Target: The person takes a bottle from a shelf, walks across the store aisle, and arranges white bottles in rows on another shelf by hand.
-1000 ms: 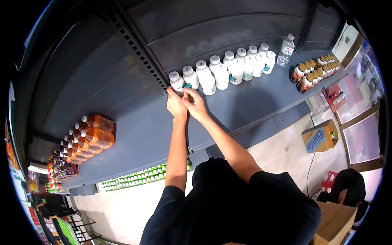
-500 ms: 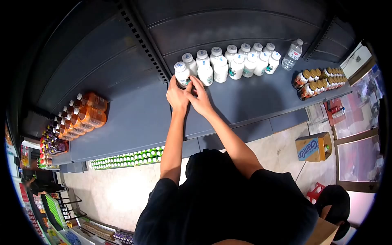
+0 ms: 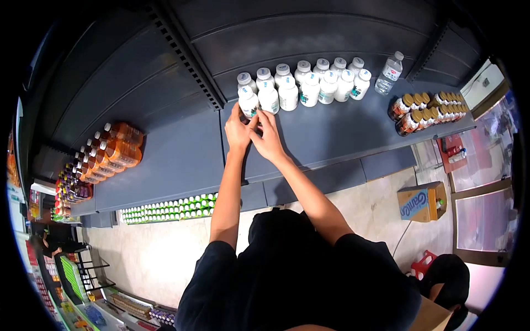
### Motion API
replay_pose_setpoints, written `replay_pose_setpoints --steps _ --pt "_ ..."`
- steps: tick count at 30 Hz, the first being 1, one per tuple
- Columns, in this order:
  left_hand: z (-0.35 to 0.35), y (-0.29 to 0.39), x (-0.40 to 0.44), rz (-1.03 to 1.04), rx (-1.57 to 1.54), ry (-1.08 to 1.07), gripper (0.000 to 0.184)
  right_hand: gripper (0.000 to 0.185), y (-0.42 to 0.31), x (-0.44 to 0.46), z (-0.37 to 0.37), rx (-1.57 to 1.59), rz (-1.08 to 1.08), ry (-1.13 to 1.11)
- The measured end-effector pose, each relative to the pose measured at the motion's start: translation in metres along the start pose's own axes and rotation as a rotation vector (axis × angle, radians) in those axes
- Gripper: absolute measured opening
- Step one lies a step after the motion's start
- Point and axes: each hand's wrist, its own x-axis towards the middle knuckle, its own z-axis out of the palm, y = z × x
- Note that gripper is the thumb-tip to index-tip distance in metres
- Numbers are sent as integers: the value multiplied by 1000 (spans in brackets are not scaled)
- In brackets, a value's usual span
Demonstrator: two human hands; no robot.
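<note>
One white, round-shouldered plastic bottle (image 3: 249, 101) between left hand (image 3: 237, 134) and right hand (image 3: 268, 142)

Head view: the bottle stands at the left end of the front row of matching white plastic bottles (image 3: 309, 95), on a long, flat, dark grey shelf (image 3: 326, 135). Both hands hold it, fingers curved about its lower sides. Past the row's right end stands a clear plastic water bottle (image 3: 388, 74), near dark, gold-capped bottles (image 3: 407, 123).
</note>
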Motion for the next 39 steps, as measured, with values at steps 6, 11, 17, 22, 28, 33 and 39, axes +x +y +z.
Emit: replay_pose_setpoints --steps 6,11,17,22,28,33,39 --pt "5 -11 -1 42 -44 8 60 68 -10 6 -6 32 51 18" --pt "-3 -11 -3 37 -73 -35 58 62 -12 7 -7 4 53 78" --pt "-26 14 -47 33 -76 -38 50 63 -22 5 -12 37 -67 85" --pt "-55 21 -95 -13 -54 72 53 69 -44 -29 -16 262 38 -86" --pt "-74 24 -156 -64 -66 126 56 66 -67 -69 -26 212 80 -234" --pt "-83 20 -165 19 88 61 61 61 -61 -66 -32 73 -71 -286" --pt "-81 20 -166 0 77 60 61 61 -61 -65 -38 81 10 -368"
